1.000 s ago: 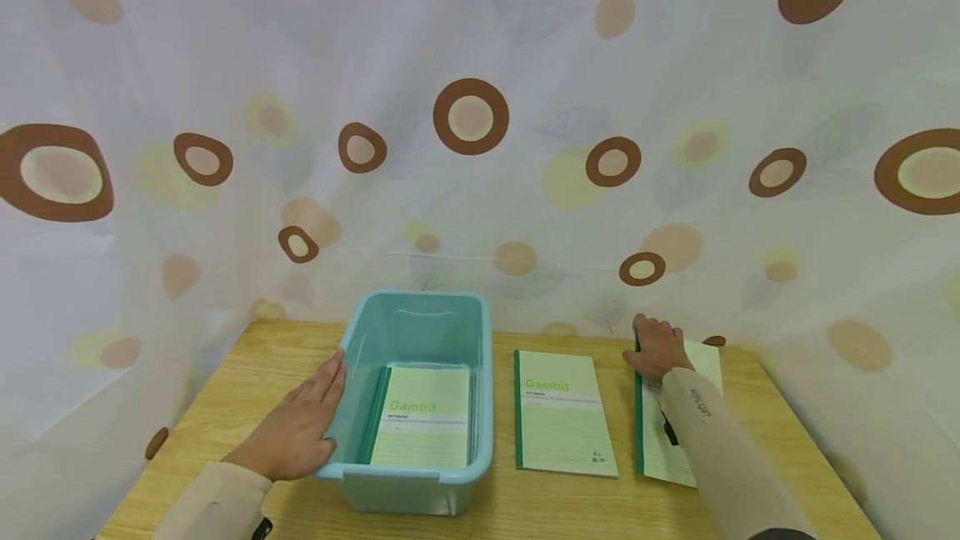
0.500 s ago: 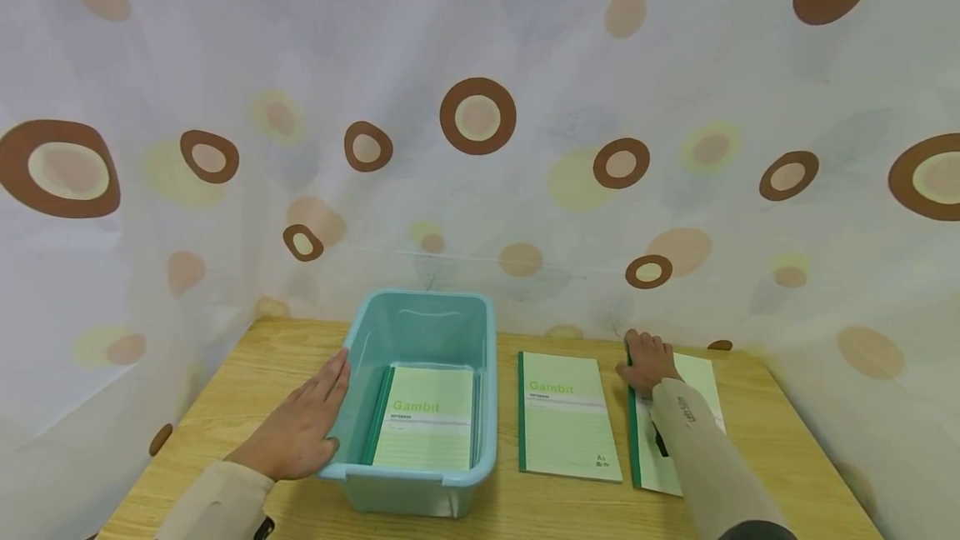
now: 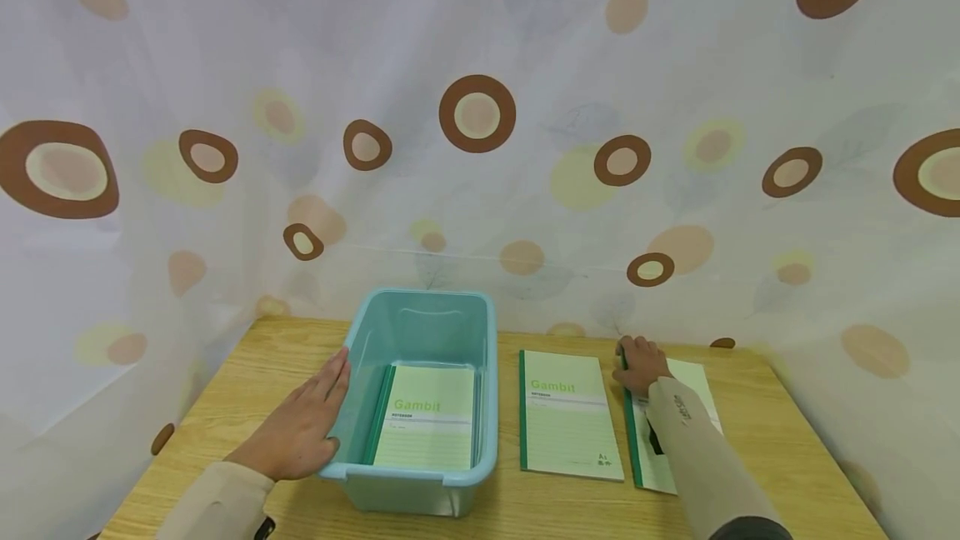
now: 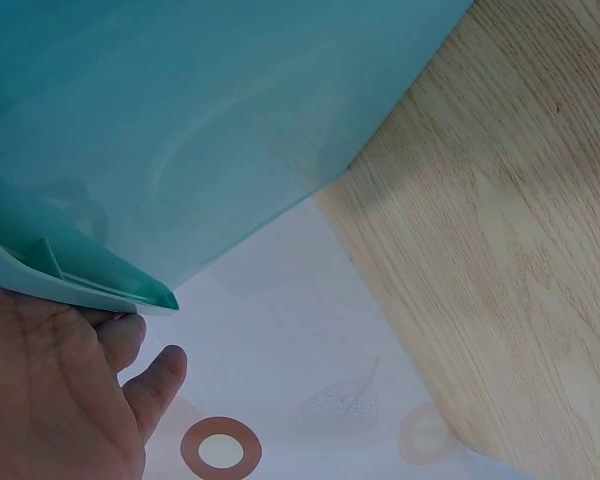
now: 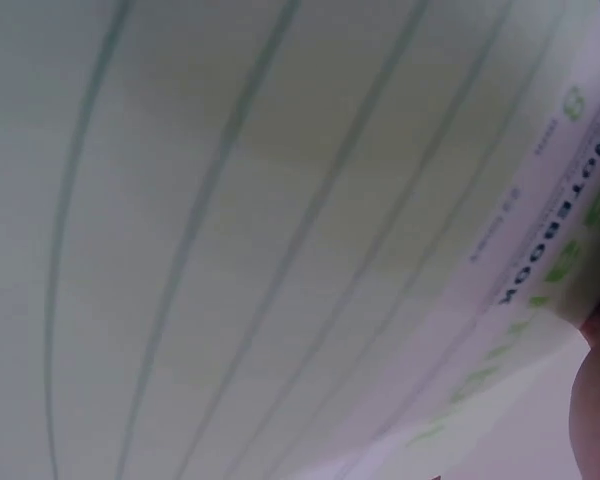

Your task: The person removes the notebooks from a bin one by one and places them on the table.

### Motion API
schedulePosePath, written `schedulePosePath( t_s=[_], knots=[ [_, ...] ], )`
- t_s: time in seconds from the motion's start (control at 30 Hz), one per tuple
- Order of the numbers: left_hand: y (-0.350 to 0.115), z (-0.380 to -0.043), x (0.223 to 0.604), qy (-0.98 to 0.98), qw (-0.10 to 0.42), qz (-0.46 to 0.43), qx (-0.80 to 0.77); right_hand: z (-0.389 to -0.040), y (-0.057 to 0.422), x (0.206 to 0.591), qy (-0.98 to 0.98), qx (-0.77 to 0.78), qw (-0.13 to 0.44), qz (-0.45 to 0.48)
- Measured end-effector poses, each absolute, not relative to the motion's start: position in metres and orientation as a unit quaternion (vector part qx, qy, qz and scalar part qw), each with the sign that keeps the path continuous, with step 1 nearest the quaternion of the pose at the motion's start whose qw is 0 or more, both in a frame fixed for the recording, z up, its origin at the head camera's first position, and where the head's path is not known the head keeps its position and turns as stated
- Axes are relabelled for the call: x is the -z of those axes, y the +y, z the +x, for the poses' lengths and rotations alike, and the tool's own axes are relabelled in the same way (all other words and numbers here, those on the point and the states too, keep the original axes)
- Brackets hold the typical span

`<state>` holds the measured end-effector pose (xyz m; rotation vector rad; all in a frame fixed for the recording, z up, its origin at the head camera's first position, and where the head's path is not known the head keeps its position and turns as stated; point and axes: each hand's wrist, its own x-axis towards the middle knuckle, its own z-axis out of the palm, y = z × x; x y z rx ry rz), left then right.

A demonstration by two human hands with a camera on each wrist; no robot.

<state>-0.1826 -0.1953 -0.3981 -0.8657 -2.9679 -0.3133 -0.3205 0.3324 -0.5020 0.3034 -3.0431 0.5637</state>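
My left hand [image 3: 294, 423] lies with its fingers straight along the left rim of a light blue plastic bin [image 3: 489, 390]. In the left wrist view, the palm and fingertips [image 4: 158, 385] are against the outer edge of the bin [image 4: 230, 120]. Inside the bin lies a pale green notebook [image 3: 427, 432] with a dark green spine. My right hand [image 3: 643, 367] grips the upper spine side of another notebook [image 3: 693, 382], at the right. That notebook's cover [image 5: 280, 200] fills the right wrist view and looks curved; part of my hand [image 5: 595, 390] shows at the right edge.
Between the bin and my right hand, one more notebook [image 3: 566, 432] marked "Gambit" lies flat. All stand on a wood-grain table [image 3: 247, 365]. Behind and at both sides hangs a white sheet [image 3: 420, 32] with brown and yellow spots.
My right hand has moved a little left and toward me, and the notebook in it has shifted left and tilted slightly. My left hand and the bin keep their places.
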Motion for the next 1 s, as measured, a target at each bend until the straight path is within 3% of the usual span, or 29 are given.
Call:
schedulePosePath(
  t_s=[0.63,1.0],
  knots=[
    [-0.195,-0.183,0.398,-0.954,0.018,-0.28,0.103,-0.305,0.324,0.487,-0.976,-0.203,0.001,0.083],
    [-0.194,-0.182,0.397,-0.955,0.017,-0.279,0.103,-0.312,0.291,0.477,-0.942,-0.264,0.16,0.13]
  ],
)
